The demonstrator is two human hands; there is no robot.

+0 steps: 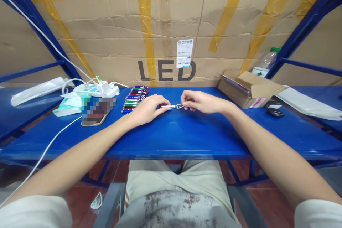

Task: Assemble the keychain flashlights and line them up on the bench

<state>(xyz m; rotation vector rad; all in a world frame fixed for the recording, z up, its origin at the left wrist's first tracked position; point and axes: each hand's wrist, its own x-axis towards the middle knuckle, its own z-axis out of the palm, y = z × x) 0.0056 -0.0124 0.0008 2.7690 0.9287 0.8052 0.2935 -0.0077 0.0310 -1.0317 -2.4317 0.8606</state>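
Between the thumb and fingers of my left hand [153, 107] is a slim silver metal tube [168, 106] that looks like a keychain flashlight. It lies level, just above the blue table. From its right end a metal clasp [179, 105] reaches to my right hand [192, 100], which pinches the clasp's far end. Its curled fingers partly hide this grip. Beside my left hand, a row of similar keychain flashlights [130, 102] in blue, green, red and black lies on the table, clasps toward the right. My left hand covers part of that row.
At left lie a phone [97, 112], a pale green packet [73, 103] and a power strip [97, 88] with white cables. An opened small carton [251, 89], a black mouse [274, 113] and a bottle [265, 63] stand at right. A large cardboard box [114, 39] backs the blue table [173, 139].
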